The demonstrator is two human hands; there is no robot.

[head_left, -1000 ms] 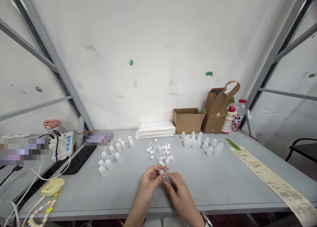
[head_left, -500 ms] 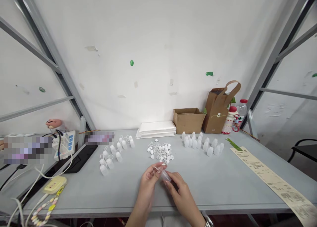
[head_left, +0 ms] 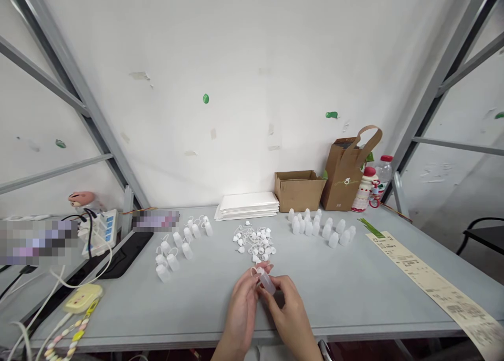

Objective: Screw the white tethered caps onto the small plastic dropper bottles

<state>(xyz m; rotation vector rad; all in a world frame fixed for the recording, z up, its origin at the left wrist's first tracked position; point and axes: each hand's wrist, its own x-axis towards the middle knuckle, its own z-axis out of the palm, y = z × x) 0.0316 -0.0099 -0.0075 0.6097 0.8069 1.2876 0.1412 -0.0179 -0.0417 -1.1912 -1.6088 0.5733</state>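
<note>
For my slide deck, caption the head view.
Two hands hold a small translucent bottle near a pile of white caps.

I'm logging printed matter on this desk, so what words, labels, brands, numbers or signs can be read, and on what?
No text reads clearly.
Long paper strip: rows of print, too blurred to read.
Brown paper bag: pale logo and lettering, too small to read.
Clear bottle with red cap: label partly hidden, unreadable.
Small bottle in the hands: no lettering visible.
</note>
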